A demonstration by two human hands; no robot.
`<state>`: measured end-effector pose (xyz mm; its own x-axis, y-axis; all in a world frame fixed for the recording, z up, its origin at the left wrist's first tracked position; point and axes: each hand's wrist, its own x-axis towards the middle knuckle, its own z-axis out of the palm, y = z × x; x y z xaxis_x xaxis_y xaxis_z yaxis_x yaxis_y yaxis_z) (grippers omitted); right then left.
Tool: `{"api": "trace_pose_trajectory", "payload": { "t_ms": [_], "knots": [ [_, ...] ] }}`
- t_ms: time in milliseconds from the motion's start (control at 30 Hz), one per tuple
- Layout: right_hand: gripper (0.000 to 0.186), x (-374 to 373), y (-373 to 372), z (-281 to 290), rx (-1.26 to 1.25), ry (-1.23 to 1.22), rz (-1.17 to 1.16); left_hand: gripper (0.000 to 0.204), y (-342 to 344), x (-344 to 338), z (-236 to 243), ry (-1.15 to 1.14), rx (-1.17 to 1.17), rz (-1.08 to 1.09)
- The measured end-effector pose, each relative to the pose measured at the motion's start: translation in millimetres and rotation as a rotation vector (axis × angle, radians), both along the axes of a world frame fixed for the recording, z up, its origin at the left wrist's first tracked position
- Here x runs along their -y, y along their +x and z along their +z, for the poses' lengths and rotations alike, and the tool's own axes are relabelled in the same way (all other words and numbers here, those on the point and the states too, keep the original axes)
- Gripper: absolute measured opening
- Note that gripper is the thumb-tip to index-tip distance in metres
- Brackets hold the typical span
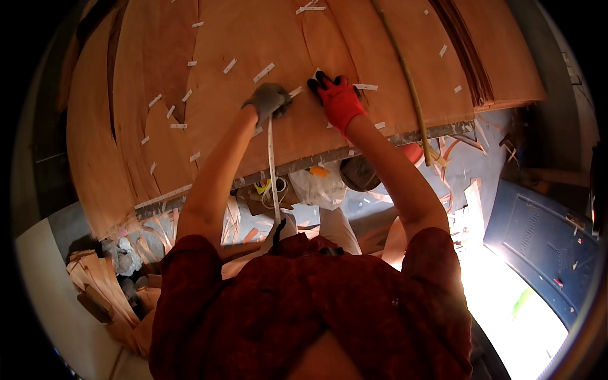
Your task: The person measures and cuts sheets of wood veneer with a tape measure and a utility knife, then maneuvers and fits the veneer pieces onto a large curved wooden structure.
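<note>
Nearest of all, well below the fingers of both hands, spreads the person's dark red shirt (304, 297). Off to the lower right of the right fingers stands a blue panel (538, 244), and to the lower left of the left fingers lies a heap of wood scraps (104, 294). Between the lap and the fingers, a clear plastic bag (323, 192) sits under the front edge of the table (297, 163).

A white tape (272, 164) runs from the lap up to the left hand (269, 101), in a gray glove, whose fingers are curled closed around it. A short white end pokes out to the right of these fingers. The right hand (341, 102), in a red glove with dark tips, has its fingers spread and lowered on the wood sheet (228, 126), just right of the left fingers.

Just right of the right fingers, 1 tape piece (366, 87) lies flat; 2 more lie beyond the left fingers. Farther right of the right fingers, a long stick (408, 82) crosses the wood. Farthest, straight beyond the fingers, white strips (310, 8) overlap.
</note>
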<state>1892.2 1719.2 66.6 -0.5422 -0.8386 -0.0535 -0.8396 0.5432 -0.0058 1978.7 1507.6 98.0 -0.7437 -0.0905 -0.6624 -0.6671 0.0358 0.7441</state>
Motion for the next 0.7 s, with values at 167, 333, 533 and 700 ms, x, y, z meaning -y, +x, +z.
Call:
{"api": "trace_pose_trajectory", "payload": {
  "t_ms": [167,333,533,700],
  "knots": [
    [0.057,-9.7,-3.4,4.0,0.149,-0.283,-0.044,0.022,-12.8,6.4,14.3,0.116,-0.148,0.066],
    [0.047,-32.0,-21.7,21.9,0.117,-0.664,-0.211,0.022,-67.3,-38.6,28.1,0.086,-0.204,0.047],
    [0.056,-43.9,-52.4,18.8,0.008,-0.577,-0.303,0.02,-120.6,-66.5,8.1,0.118,-0.158,0.123],
    [0.059,-39.8,-69.9,6.7,-0.015,-0.516,-0.305,0.017,-138.2,-61.4,-7.1,0.151,-0.072,0.153]
  ]
}}
